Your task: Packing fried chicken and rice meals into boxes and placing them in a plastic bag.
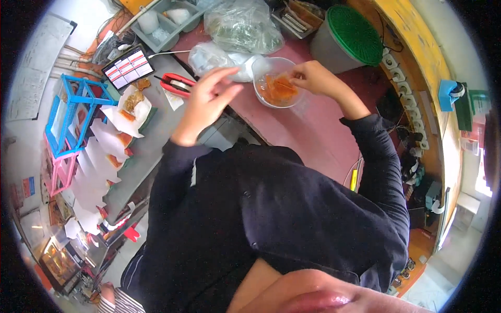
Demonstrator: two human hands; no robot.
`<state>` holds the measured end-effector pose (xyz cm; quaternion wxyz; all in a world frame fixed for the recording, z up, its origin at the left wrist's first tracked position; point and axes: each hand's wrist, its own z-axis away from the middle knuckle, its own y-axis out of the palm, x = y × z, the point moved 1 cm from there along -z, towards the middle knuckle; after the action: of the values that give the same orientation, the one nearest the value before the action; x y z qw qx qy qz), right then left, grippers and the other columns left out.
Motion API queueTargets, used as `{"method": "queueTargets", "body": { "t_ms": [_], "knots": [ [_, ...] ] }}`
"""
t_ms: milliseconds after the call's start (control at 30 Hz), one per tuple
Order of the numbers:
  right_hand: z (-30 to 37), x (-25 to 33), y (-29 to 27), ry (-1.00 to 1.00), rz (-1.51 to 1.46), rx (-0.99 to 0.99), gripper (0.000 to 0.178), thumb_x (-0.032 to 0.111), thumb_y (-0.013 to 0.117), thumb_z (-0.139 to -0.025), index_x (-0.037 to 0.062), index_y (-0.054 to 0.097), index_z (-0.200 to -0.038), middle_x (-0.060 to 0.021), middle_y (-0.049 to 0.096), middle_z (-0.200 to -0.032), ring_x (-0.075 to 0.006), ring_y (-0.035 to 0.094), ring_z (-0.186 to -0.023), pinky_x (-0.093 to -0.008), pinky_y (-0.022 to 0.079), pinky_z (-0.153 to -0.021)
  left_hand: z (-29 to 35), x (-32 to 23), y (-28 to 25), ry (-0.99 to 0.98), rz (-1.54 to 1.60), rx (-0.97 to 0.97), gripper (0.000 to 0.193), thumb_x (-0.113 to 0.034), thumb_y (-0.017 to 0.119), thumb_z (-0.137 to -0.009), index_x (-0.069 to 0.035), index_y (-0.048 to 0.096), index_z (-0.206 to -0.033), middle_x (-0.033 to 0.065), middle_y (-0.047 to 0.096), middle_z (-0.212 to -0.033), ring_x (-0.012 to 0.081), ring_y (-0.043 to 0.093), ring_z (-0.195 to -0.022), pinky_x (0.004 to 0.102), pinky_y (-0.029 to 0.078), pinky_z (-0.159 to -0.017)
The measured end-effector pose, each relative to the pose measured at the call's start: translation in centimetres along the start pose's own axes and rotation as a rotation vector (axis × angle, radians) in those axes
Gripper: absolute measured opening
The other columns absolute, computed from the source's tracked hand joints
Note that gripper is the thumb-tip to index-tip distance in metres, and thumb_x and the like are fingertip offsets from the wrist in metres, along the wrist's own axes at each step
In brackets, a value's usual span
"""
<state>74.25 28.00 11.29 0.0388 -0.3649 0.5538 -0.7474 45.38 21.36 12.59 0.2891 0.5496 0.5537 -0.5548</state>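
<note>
From the head camera, a clear plastic bowl [276, 83] of orange shreds sits on the dark red desk [313, 135], just before a grey bucket with a green lid [347, 39]. The right hand [313, 77] pinches shreds at the bowl's rim, fingers closed on them. The left hand [209, 99] hovers beside the bowl, fingers loosely spread and holding nothing, near a clear plastic bag [211, 56].

Red counter [313, 130]: bare stretch below bowl [276, 86], passable. Blocked beyond by bags [242, 26] and bin [349, 39]; left hand [206, 101] flanks the bowl's left.
</note>
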Motion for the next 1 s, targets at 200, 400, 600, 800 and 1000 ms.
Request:
{"method": "queueTargets", "body": {
  "t_ms": [200, 400, 600, 800, 1000],
  "knots": [
    [-0.2, 3.4, 2.7, -0.073, 0.244, -0.21, 0.014, 0.013, 0.056, -0.079, 0.0011, 0.057, -0.084, -0.0187, 0.057, -0.08, -0.0378, 0.056, -0.077, -0.0439, 0.044, -0.067, -2.7, 1.9, 2.1, 0.235, -0.066, 0.005, 0.045, -0.019, 0.069, -0.08, -0.005, 0.053, -0.119, 0.0108, 0.058, -0.116, 0.0212, 0.057, -0.102, 0.0333, 0.046, -0.087],
    [2.9, 0.9, 4.9, 0.028, 0.531, 0.104, 0.019, 0.021, 0.051, -0.087, 0.0051, 0.062, -0.089, -0.021, 0.061, -0.081, -0.0404, 0.058, -0.077, -0.0491, 0.046, -0.065, 7.0, 8.3, -6.2, -0.125, 0.038, -0.094, 0.042, -0.027, 0.067, -0.083, -0.003, 0.057, -0.115, 0.0123, 0.061, -0.106, 0.0192, 0.06, -0.088, 0.0304, 0.048, -0.078],
    [-6.4, 16.0, -1.3, -0.156, 0.558, -0.012, 0.013, 0.009, 0.057, -0.08, -0.0026, 0.052, -0.079, -0.018, 0.053, -0.07, -0.0362, 0.052, -0.068, -0.0414, 0.042, -0.062, 29.5, 21.9, -16.6, -0.427, 0.036, -0.757, 0.035, -0.032, 0.062, -0.084, -0.002, 0.062, -0.102, 0.011, 0.065, -0.094, 0.0202, 0.062, -0.087, 0.0323, 0.047, -0.077],
    [-18.0, 40.9, 9.1, -0.499, 0.092, -0.032, 0.014, 0.008, 0.047, -0.091, -0.0041, 0.052, -0.095, -0.0231, 0.057, -0.081, -0.0327, 0.058, -0.074, -0.0384, 0.045, -0.069, 51.2, 32.3, -22.0, -0.746, -0.093, -0.485, 0.045, -0.042, 0.053, -0.085, 0.0, 0.062, -0.102, 0.0171, 0.064, -0.099, 0.0286, 0.061, -0.086, 0.0386, 0.048, -0.076],
    [-29.1, 62.5, 35.9, -0.754, -0.621, 0.479, 0.009, 0.009, 0.048, -0.09, 0.0011, 0.053, -0.093, -0.0017, 0.049, -0.08, -0.0113, 0.048, -0.075, -0.0231, 0.04, -0.069, 68.2, 32.9, -18.6, -0.887, -0.29, -0.753, 0.038, -0.022, 0.058, -0.079, -0.005, 0.057, -0.113, 0.0149, 0.062, -0.099, 0.0311, 0.06, -0.088, 0.0401, 0.049, -0.075]
  ]
}}
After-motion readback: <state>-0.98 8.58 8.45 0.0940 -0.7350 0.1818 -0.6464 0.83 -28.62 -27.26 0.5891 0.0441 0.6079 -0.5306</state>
